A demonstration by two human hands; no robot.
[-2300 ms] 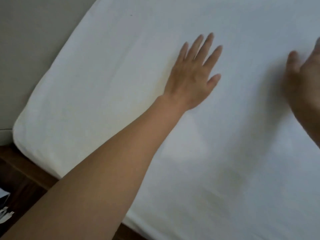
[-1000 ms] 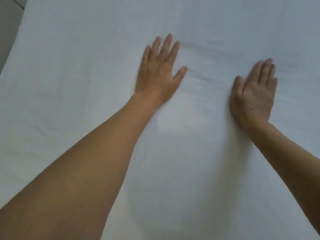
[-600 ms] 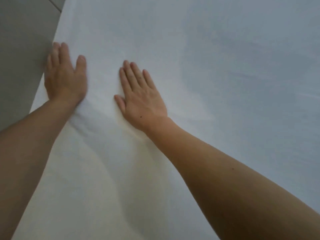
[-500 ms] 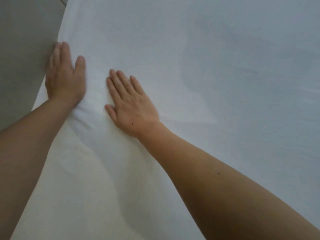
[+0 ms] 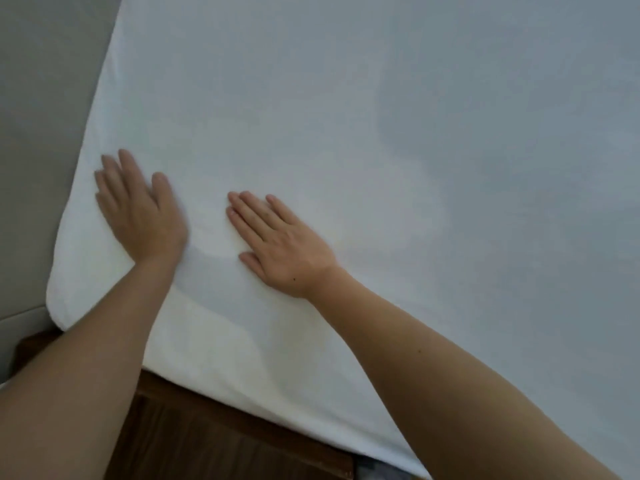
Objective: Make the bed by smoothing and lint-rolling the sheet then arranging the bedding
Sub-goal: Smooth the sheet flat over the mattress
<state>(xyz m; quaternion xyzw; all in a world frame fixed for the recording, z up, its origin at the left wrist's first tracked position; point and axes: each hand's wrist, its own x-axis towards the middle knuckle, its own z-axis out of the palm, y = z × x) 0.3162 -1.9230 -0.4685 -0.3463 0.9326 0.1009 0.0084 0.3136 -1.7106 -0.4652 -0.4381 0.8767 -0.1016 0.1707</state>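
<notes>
Both hands lie flat, palms down, on the white sheet (image 5: 346, 133) near the mattress's near-left corner. The left hand (image 5: 138, 216) (slightly blurred) rests just inside the left edge, fingers straight and holding nothing. The right hand (image 5: 280, 240) lies beside it, fingers likewise extended; a brown wooden bed frame (image 5: 214, 434) shows below the near edge.

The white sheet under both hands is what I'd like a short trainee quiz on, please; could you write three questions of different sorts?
1. True or false: the left hand grips a lint roller.
2. Which hand lies nearer the mattress corner? A) left B) right hand
3. Fill in: both hands press ____ on the white sheet.

Key: 1 false, its fingers are straight and no roller is in view. 2 A. 3 flat, palms down.
</notes>
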